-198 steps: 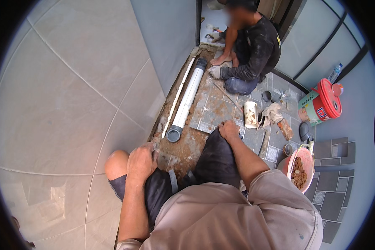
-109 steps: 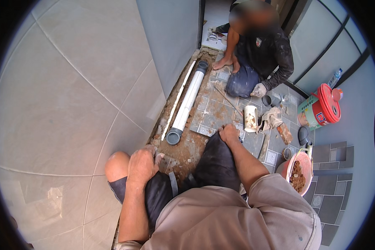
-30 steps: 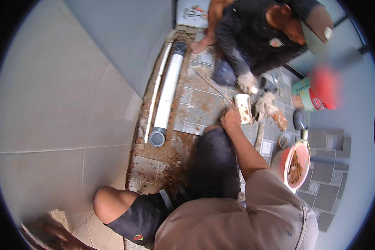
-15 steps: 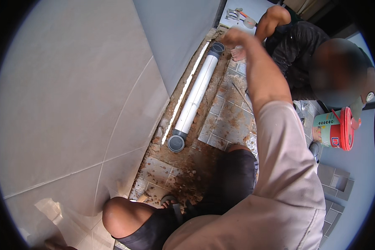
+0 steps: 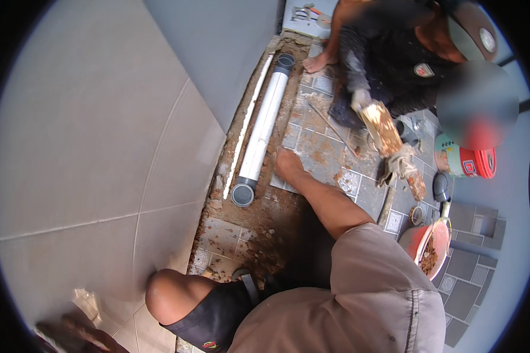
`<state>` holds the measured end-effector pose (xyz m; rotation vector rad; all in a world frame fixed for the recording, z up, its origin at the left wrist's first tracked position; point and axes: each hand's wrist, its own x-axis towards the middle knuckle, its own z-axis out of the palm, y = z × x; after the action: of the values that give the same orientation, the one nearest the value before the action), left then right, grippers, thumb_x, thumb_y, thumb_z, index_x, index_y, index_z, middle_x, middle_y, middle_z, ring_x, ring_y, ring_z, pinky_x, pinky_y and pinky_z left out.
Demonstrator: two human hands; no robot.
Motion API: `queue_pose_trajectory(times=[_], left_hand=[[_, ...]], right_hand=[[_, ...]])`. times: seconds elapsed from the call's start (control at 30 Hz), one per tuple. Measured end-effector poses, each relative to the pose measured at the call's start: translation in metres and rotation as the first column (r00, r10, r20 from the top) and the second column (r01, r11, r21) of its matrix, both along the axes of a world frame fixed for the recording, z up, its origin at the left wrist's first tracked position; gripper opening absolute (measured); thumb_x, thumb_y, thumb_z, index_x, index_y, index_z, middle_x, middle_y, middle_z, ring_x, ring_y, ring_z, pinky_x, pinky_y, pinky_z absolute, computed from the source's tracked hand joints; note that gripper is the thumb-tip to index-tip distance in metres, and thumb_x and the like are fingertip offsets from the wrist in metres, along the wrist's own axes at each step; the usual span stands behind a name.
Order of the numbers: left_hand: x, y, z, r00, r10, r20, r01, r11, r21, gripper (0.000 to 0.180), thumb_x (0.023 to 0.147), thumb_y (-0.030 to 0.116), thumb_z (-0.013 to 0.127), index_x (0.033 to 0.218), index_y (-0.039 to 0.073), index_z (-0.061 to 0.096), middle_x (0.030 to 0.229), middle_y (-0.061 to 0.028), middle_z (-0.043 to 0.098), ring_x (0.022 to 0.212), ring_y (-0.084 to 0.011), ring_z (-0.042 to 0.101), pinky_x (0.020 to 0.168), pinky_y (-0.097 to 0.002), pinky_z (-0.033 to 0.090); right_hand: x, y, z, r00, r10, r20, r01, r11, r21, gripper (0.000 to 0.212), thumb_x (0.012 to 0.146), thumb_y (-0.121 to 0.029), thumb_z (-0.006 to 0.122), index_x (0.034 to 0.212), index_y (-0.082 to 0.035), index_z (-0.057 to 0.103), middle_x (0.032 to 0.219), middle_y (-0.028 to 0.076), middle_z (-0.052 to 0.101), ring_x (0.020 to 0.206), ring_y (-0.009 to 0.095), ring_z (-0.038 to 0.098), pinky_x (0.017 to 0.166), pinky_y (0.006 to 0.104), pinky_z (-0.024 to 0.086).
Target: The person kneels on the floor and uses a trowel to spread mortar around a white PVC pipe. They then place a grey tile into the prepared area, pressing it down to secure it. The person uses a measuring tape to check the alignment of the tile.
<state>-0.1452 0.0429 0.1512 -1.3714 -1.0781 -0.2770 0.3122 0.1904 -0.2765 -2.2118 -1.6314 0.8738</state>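
Observation:
My right hand [image 5: 288,166] is over the edge of the grey floor tiles, just right of the pipe. Its back is toward me and the fingers are curled under or hidden, so what they hold, if anything, does not show. A white pipe [image 5: 261,132] lies in the dirt trench, with a dark grey fitting at the far end [image 5: 285,61] and another at the near end [image 5: 242,194]. Both fittings have round openings facing up. Left of the pipe runs a thin white strip [image 5: 247,132] along the wall. My left hand cannot be made out.
At the right a co-worker's gloved hand [image 5: 361,100] holds a wooden board [image 5: 381,128]. Nearby are a rag [image 5: 398,165], a thin rod [image 5: 334,130], a red-lidded bucket [image 5: 484,163] and a reddish bucket of rubble [image 5: 414,241]. A large tiled wall [image 5: 100,147] stands left.
My right hand has come back toward me from the pipe's far end to beside its near half. The co-worker has shifted, and the wooden board and gloved hand now show. The view has moved slightly.

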Motion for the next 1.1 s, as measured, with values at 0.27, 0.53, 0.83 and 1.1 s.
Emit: queue_pose_trajectory(times=[0.27,0.53,0.83,1.1], left_hand=[[-0.001,-0.001,0.005,0.988,-0.132,0.075,0.128,0.990,0.051,0.041,0.103,0.045,0.066,0.137,0.023,0.073,0.143,0.0059,0.068,0.133,-0.0204,0.060,0.108,-0.0355,0.041],[0.028,-0.001,-0.008,0.969,-0.123,0.215,0.106,0.990,0.091,0.048,0.105,0.047,0.060,0.149,0.027,0.062,0.156,0.0108,0.057,0.144,-0.0166,0.051,0.119,-0.0382,0.027],[0.028,-0.009,-0.008,0.941,-0.135,0.310,0.117,0.990,0.075,0.045,0.103,0.038,0.061,0.148,0.031,0.062,0.159,0.0103,0.054,0.150,-0.0160,0.045,0.127,-0.0364,0.016],[0.028,-0.016,-0.015,0.922,-0.155,0.356,0.159,0.987,0.018,0.047,0.098,0.025,0.064,0.144,0.034,0.065,0.157,0.0096,0.056,0.150,-0.0154,0.044,0.129,-0.0372,0.012]], right_hand=[[0.077,-0.103,0.068,0.991,-0.020,0.135,0.022,1.000,-0.014,0.034,0.100,-0.024,0.058,0.125,-0.002,0.068,0.146,0.027,0.055,0.136,0.044,0.053,0.112,0.0558,0.045],[0.070,-0.198,0.068,0.972,-0.016,0.233,0.008,0.999,0.035,0.038,0.097,-0.028,0.063,0.128,-0.005,0.071,0.139,0.020,0.058,0.138,0.040,0.049,0.115,0.0589,0.037],[0.068,-0.186,0.065,0.952,-0.106,0.286,0.108,0.994,0.011,0.030,0.099,-0.032,0.064,0.120,-0.016,0.077,0.134,0.015,0.063,0.133,0.037,0.055,0.113,0.0578,0.040],[0.076,-0.195,0.054,0.967,-0.129,0.222,0.110,0.989,0.095,0.028,0.099,-0.033,0.064,0.119,-0.017,0.078,0.131,0.017,0.067,0.130,0.038,0.058,0.113,0.0548,0.043]])
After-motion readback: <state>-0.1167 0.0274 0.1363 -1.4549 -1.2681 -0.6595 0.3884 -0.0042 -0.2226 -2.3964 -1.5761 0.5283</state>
